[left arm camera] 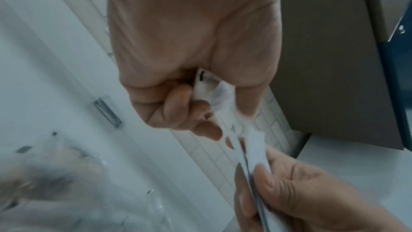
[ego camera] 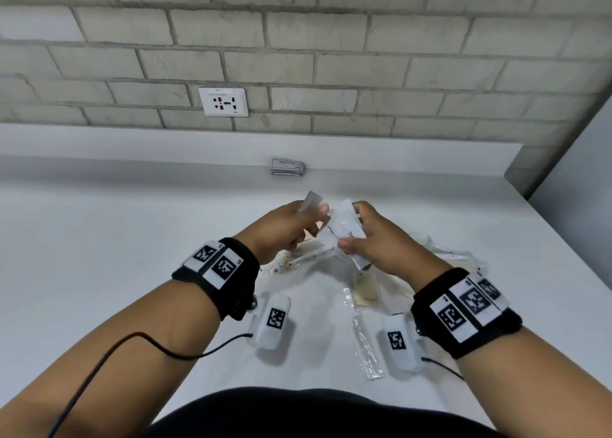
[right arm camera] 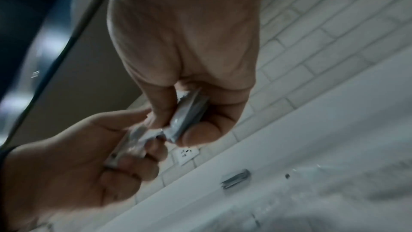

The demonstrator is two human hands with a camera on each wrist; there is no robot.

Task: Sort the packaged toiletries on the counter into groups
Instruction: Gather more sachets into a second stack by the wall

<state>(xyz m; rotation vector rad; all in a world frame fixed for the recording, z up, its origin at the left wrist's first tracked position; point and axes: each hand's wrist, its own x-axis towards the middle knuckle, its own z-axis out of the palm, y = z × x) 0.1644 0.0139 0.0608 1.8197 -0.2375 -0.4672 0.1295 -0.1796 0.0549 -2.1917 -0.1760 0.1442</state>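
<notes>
Both hands are raised over the white counter (ego camera: 132,238), close together. My left hand (ego camera: 314,219) pinches a small white packet (ego camera: 309,201) between thumb and fingers; the left wrist view shows that packet (left arm camera: 214,91) in the curled fingers. My right hand (ego camera: 352,225) grips a white packet printed with black text (ego camera: 347,235), seen edge-on as a thin packet (right arm camera: 189,112) in the right wrist view. The two packets almost touch. Clear-wrapped toiletries lie under the hands: a toothbrush pack (ego camera: 298,262) and a comb pack (ego camera: 366,291).
A small stack of grey sachets (ego camera: 287,166) sits at the back against the upstand. A long clear packet (ego camera: 366,348) lies near the front, more clear packs (ego camera: 453,255) to the right. A wall socket (ego camera: 223,101) is in the tiled wall. The counter's right edge runs diagonally.
</notes>
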